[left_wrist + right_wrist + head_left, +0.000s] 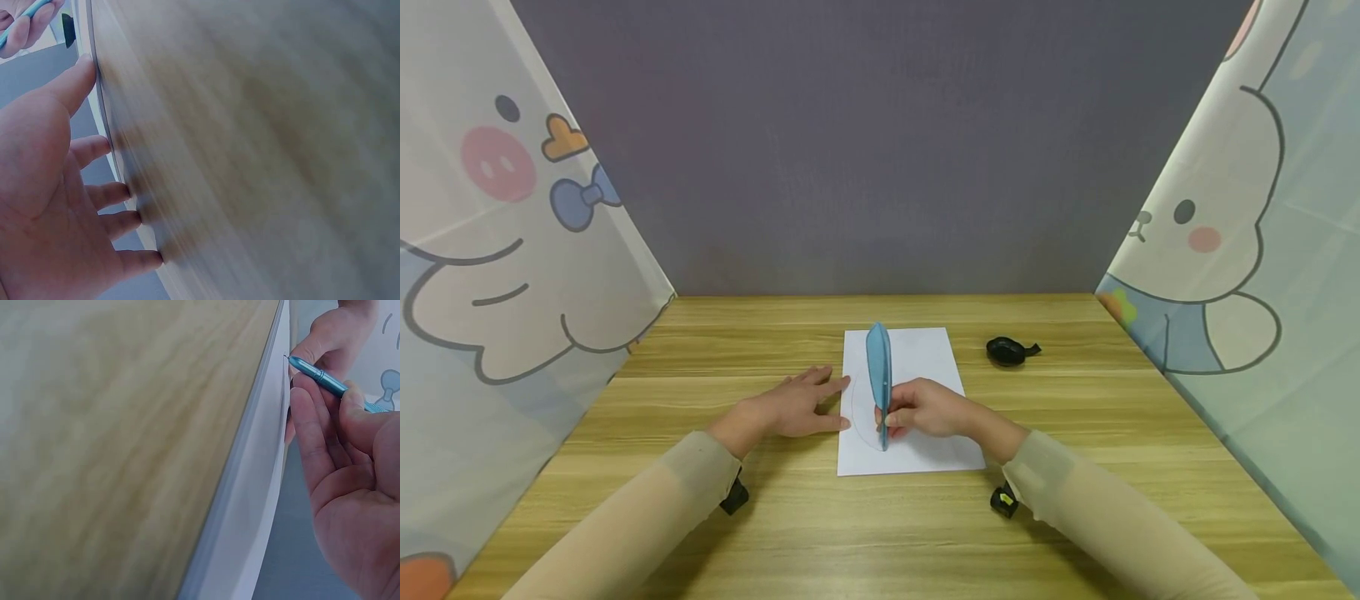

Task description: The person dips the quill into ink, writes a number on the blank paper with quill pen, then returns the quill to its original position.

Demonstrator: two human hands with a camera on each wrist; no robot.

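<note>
A white sheet of paper (pixel 925 354) lies on the wooden table with a thin curved line drawn on its left half. My right hand (pixel 931 408) pinches a feather pen (pixel 878 358) between thumb and fingers. The pen's light-blue feather rises above the grip. In the right wrist view, its teal barrel (pixel 322 377) slants down with the tip at the paper. My left hand (pixel 797 406) lies with fingers spread at the sheet's left edge, thumb and index fingertips on the paper's margin. Its straight fingers (pixel 112 195) touch the surface in the left wrist view.
A small black rounded object (pixel 1006 352) with a short tab lies right of the paper. A dark grey panel (pixel 880 150) stands behind the wooden table (pixel 760 333). Cartoon-printed curtains (pixel 497 275) hang at both sides.
</note>
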